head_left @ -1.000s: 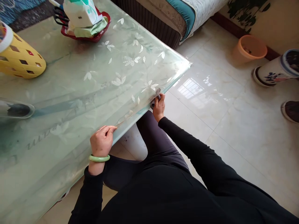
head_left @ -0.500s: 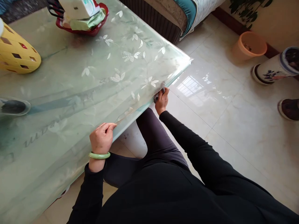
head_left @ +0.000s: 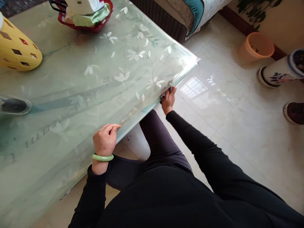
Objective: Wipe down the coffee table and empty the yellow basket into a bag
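Left grip [head_left: 104,141] half-closed on tabletop edge [head_left: 140,115]

The one camera sits on the person's head and faces forward and down, looking from just above the torso [head_left: 152,196] at close range onto the left hand [head_left: 104,141] and right hand [head_left: 169,99] at the table [head_left: 59,152] edge, with the floor [head_left: 228,139] farther out beyond
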